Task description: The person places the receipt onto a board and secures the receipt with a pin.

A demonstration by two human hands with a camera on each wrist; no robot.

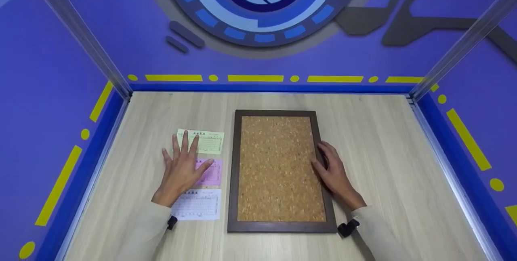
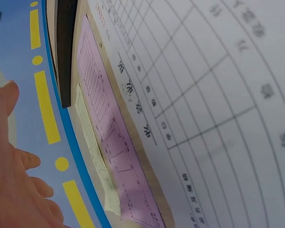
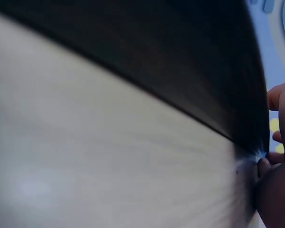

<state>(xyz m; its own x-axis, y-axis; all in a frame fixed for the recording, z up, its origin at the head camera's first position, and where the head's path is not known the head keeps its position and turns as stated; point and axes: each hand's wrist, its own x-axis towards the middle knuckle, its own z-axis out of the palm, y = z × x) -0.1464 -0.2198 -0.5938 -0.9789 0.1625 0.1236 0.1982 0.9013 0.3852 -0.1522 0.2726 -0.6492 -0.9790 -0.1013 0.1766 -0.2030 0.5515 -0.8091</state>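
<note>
A cork board (image 1: pixel 278 168) in a dark brown wooden frame lies upright on the table, in the middle of the head view. My right hand (image 1: pixel 337 174) grips its right side, thumb over the frame and the other fingers along the outer edge. In the right wrist view the dark frame side (image 3: pixel 180 57) fills the top, with the fingertips at its far end. My left hand (image 1: pixel 181 172) spreads its fingers over printed slips left of the board. Its fingertips overlap the green slip (image 1: pixel 212 142), and its palm partly hides the pink slip (image 1: pixel 214 172). The white slip (image 1: pixel 202 208) lies nearest the wrist.
The light wooden table (image 1: pixel 379 131) is bounded by blue-purple walls (image 1: pixel 266 63) with yellow marks at the back and both sides. Metal posts (image 1: pixel 456 38) stand at the back corners. Each wrist wears a small black strap device (image 1: pixel 348 227).
</note>
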